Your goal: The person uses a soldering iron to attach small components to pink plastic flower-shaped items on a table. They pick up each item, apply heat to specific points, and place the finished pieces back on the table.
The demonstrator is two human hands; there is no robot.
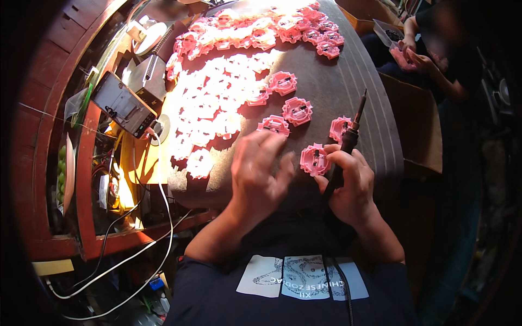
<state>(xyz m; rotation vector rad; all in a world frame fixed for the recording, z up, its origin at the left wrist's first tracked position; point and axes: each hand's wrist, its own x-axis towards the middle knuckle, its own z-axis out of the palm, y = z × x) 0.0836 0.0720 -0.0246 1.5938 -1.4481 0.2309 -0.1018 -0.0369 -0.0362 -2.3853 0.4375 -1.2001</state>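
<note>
My right hand [352,182] is closed round the dark handle of a soldering iron [348,142], its tip pointing up and away from me. Right at that hand's thumb and forefinger is a round pink plastic housing [314,160] with small dark parts inside; whether they grip it I cannot tell. My left hand [258,171], slightly blurred, has its thumb spread from its fingers. Its fingertips reach the near edge of another pink housing [273,125]. Further housings lie just beyond, one [297,111] ahead and one [340,128] behind the iron.
Many more pink housings [204,103] cover the left and far parts of the grey-covered table [348,70], some in glaring sunlight. On the left stand a propped phone [124,103] and a white cable [169,217]. A co-worker [454,60] sits at the far right, handling pink pieces beside a cardboard box [410,125].
</note>
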